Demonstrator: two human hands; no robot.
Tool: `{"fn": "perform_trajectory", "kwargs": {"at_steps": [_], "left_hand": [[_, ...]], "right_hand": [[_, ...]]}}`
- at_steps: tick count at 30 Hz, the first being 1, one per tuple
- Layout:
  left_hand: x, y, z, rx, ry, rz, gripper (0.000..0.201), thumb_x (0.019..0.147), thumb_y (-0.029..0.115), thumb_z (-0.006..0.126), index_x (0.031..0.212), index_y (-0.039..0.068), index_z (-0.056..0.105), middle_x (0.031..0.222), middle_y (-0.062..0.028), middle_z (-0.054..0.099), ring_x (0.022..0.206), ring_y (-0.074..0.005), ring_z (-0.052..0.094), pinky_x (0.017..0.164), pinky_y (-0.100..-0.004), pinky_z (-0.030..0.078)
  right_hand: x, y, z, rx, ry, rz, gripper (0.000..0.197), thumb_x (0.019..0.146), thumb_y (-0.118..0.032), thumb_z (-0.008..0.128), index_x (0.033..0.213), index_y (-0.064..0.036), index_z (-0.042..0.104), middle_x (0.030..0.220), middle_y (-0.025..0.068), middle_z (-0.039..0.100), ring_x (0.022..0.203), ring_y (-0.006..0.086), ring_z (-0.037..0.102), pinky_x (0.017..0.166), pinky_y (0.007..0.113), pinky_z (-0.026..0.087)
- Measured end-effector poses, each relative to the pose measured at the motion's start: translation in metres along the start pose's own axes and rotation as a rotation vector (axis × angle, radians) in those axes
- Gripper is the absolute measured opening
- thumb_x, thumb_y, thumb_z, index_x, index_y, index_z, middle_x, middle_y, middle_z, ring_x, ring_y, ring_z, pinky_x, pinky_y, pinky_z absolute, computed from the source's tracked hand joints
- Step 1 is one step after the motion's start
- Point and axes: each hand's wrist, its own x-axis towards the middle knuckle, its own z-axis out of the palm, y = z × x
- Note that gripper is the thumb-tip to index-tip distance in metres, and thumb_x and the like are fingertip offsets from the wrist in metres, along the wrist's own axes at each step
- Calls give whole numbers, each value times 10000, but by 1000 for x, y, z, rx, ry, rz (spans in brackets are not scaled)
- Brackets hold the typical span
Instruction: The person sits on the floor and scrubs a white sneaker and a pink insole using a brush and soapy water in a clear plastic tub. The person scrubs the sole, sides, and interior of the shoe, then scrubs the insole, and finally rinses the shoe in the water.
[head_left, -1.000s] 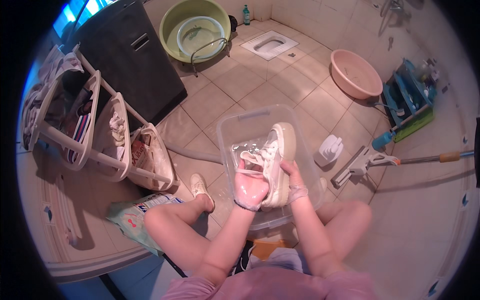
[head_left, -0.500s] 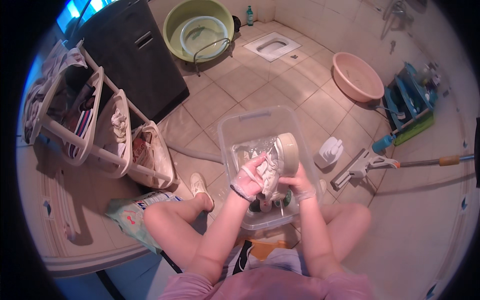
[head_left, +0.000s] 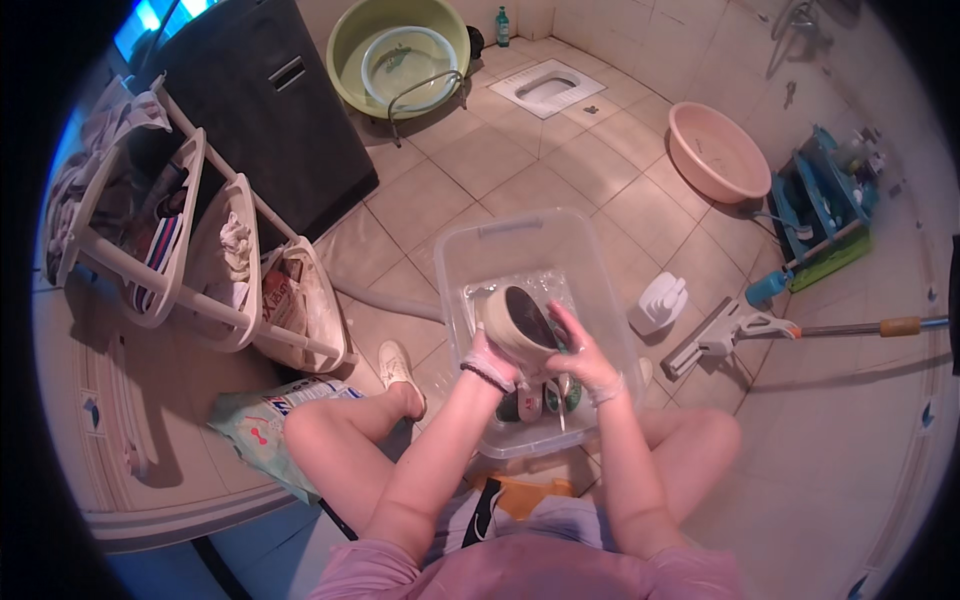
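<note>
Over a clear plastic tub (head_left: pixel 612 290) I hold a wet, pale shoe (head_left: pixel 503 322) tilted, its dark sole facing up and to the right. My left hand (head_left: pixel 490 362), in a thin clear glove, cups the shoe from the left and below. On the other side my right hand (head_left: pixel 583 360), gloved alike, has its thumb at the shoe's near end and its fingers along the sole's edge. Beneath the hands, in the tub, lie a green-bristled brush (head_left: pixel 566 393) with a white handle and a dark and reddish item (head_left: pixel 527 403), partly hidden. Wet suds glisten at the tub's bottom.
A white jug (head_left: pixel 660 304) and a squeegee mop (head_left: pixel 715 338) are right of the tub. Farther off are a pink basin (head_left: pixel 712 150), a green basin (head_left: pixel 345 75) and a squat toilet (head_left: pixel 548 88). A tiered rack (head_left: pixel 215 315) and dark appliance (head_left: pixel 265 110) stand left.
The shoe has turned over and shifted left: its laces and upper faced my left hand before, and now the dark sole shows. My right hand's fingers have come round to the sole side.
</note>
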Motion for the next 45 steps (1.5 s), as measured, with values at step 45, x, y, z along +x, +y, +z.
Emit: {"fn": "perform_trajectory", "kwargs": {"at_steps": [45], "left_hand": [[-36, 23, -119, 226, 470, -283, 266, 865, 186, 415, 1031, 13, 531, 1006, -129, 613, 893, -273, 598, 763, -398, 485]], "right_hand": [[23, -37, 15, 840, 0, 698, 341, 933, -312, 496, 1093, -18, 557, 956, 82, 636, 864, 210, 634, 762, 364, 519]]}}
